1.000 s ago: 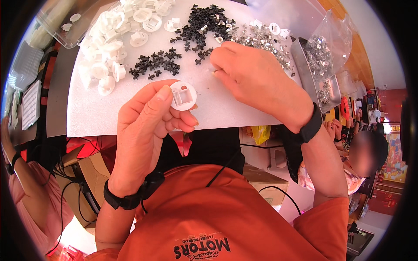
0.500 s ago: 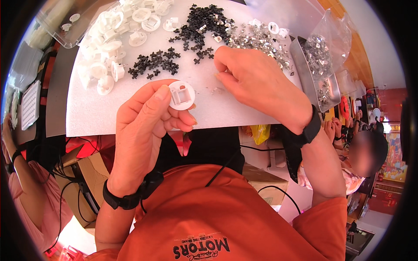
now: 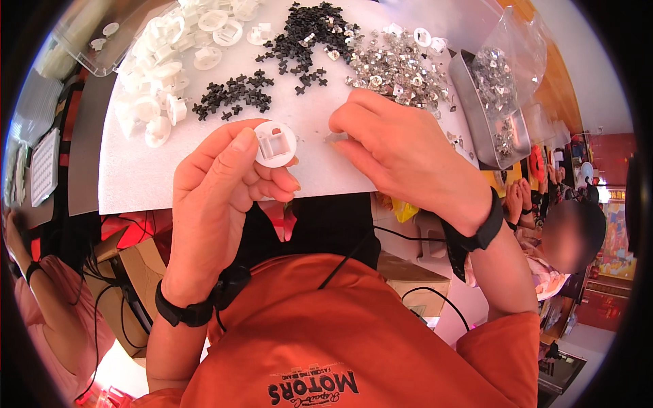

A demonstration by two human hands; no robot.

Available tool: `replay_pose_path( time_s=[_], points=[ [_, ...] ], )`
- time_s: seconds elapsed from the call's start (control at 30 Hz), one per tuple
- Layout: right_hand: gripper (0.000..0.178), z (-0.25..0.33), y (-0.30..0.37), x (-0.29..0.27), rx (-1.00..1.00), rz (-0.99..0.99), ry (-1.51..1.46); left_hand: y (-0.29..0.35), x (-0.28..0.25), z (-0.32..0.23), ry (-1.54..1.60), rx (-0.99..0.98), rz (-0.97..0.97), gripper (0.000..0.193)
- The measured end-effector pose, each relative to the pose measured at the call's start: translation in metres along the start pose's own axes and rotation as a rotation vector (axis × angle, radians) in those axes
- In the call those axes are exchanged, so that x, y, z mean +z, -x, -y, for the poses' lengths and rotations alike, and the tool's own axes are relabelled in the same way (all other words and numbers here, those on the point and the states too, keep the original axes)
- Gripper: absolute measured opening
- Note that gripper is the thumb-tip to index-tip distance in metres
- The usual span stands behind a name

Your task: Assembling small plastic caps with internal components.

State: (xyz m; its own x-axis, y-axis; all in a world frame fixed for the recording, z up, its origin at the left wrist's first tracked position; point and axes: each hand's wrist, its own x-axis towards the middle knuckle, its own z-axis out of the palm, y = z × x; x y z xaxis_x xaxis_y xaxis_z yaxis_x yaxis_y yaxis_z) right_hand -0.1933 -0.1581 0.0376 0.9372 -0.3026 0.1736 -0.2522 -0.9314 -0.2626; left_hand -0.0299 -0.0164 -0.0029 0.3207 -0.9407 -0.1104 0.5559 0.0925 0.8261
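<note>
Between the thumb and fingers of my left hand (image 3: 218, 166) is a round white plastic piece (image 3: 277, 151) with a square frame and slots on its face, turned up toward me. My right hand (image 3: 401, 146) hovers just to the right of it, over the near part of the white work surface. Its thumb and curled forefinger come together; anything small between the tips is too unclear to name. Beyond that hand spreads a heap of small shiny metal clips (image 3: 394, 68). Black cross-shaped pieces lie in a large pile (image 3: 309, 34) and a smaller pile (image 3: 235, 94).
More white round pieces (image 3: 153, 75) are heaped at the left of the white board (image 3: 136, 183). A metal tray (image 3: 500, 160) with clips and a clear bag (image 3: 520, 54) stands at the right. Other people sit at both sides; one arm (image 3: 61, 319) shows at left.
My right hand has drawn back from the metal clips toward me, uncovering more of the heap. The left hand keeps hold of the white piece, almost in the same place.
</note>
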Motion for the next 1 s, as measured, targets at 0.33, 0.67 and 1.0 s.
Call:
replay_pose_path(
  time_s=[0.33, 0.67, 1.0],
  points=[
    [0.005, -0.009, -0.011, 0.003, 0.08, 0.002, 0.039, 0.0, -0.001, 0.001, 0.034, 0.015, 0.006, 0.028],
    [0.005, 0.0, -0.003, -0.002, 0.11, -0.042, 0.034, 0.0, 0.0, 0.0, -0.014, -0.013, -0.024, 0.034],
    [0.008, -0.002, -0.009, 0.01, 0.113, 0.052, 0.177, 0.002, 0.005, 0.0, -0.056, 0.0, -0.05, 0.034]
  ],
)
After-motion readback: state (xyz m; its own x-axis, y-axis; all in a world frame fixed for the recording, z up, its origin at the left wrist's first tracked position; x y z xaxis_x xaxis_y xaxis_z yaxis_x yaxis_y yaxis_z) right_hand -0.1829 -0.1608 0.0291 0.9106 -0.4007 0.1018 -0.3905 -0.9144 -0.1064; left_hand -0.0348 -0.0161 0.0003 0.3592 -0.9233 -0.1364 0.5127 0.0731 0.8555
